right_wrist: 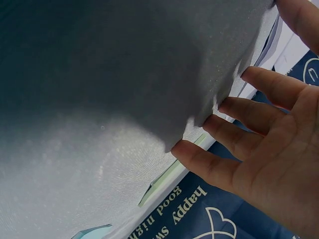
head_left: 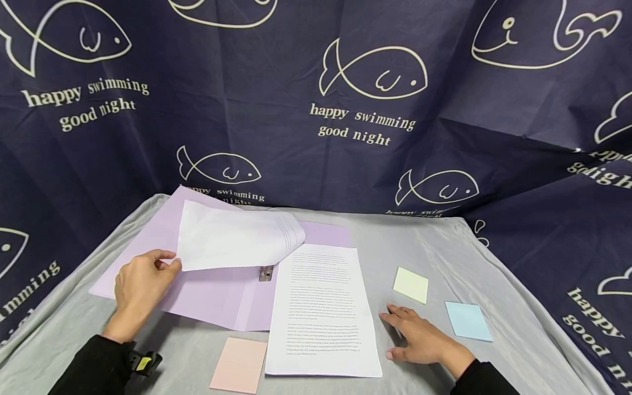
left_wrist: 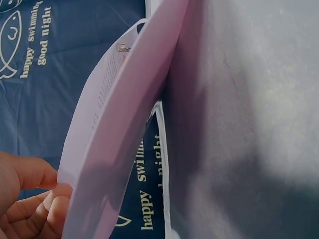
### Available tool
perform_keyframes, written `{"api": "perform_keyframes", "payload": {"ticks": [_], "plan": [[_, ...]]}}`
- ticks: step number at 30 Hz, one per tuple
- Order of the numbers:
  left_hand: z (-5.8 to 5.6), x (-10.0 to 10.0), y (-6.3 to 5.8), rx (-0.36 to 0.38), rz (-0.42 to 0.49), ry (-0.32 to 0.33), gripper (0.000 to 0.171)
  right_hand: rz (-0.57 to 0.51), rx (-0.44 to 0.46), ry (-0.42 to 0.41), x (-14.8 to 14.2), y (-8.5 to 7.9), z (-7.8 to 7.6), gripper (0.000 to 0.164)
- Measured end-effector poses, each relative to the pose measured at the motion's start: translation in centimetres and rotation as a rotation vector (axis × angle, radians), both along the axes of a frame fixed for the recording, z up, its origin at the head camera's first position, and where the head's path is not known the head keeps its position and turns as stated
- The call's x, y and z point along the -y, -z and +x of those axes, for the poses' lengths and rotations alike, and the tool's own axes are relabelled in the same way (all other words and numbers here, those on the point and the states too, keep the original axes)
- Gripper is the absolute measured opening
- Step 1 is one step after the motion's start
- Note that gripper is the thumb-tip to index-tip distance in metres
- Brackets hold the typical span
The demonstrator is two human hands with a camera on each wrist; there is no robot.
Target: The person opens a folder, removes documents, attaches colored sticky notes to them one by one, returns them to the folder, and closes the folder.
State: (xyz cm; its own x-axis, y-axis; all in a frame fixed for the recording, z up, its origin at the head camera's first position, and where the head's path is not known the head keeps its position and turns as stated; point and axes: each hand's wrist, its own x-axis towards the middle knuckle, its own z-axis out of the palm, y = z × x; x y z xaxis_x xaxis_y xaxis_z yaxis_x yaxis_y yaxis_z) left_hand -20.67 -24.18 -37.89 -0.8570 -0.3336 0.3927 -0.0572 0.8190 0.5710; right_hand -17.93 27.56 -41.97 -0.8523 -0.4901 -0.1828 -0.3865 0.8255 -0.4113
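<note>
My left hand (head_left: 142, 284) pinches the lower left corner of a white sheet of paper (head_left: 232, 237) between thumb and fingers. That sheet is lifted and curls over leftwards above an opened light purple folder (head_left: 207, 304). A metal clip (head_left: 265, 273) shows near the folder's fold, partly covered by the paper. Printed pages (head_left: 321, 312) lie flat on the folder's right side and reach past its front edge. Just right of them, my right hand (head_left: 419, 336) rests on the table with fingers spread; in the right wrist view its fingertips (right_wrist: 182, 148) touch the grey cloth.
A pale green sticky note pad (head_left: 411, 285) and a light blue one (head_left: 469, 321) lie right of the pages, near my right hand. In front of the folder is a pink pad (head_left: 239, 366). Grey cloth (head_left: 395, 236) covers the table; a dark blue curtain (head_left: 286, 126) hangs behind.
</note>
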Motion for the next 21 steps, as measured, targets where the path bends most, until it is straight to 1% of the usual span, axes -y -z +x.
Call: {"api": "perform_keyframes", "payload": {"ticks": [6,12,15,17,18,21], "plan": [[0.2,-0.3,-0.2,-0.040,-0.012,-0.005,0.022,0.001,-0.001,-0.002,0.0,0.0,0.0,0.077],[0.2,-1.1,-0.6,-0.083,-0.016,0.034,0.021,-0.001,-0.001,0.004,0.0,0.0,0.0,0.077],[0.1,-1.4,-0.6,-0.116,-0.020,0.054,0.021,-0.006,0.005,0.008,0.0,0.0,0.0,0.077],[0.0,-1.6,-0.4,-0.167,-0.025,0.090,0.024,-0.007,0.009,0.010,0.0,0.0,0.0,0.077],[0.0,-1.6,-0.3,-0.198,-0.026,0.122,0.028,-0.006,0.010,0.012,0.0,0.0,0.0,0.077],[-0.2,-1.7,0.2,-0.269,-0.043,0.264,0.045,-0.002,0.013,0.018,0.0,0.0,0.0,0.078]]}}
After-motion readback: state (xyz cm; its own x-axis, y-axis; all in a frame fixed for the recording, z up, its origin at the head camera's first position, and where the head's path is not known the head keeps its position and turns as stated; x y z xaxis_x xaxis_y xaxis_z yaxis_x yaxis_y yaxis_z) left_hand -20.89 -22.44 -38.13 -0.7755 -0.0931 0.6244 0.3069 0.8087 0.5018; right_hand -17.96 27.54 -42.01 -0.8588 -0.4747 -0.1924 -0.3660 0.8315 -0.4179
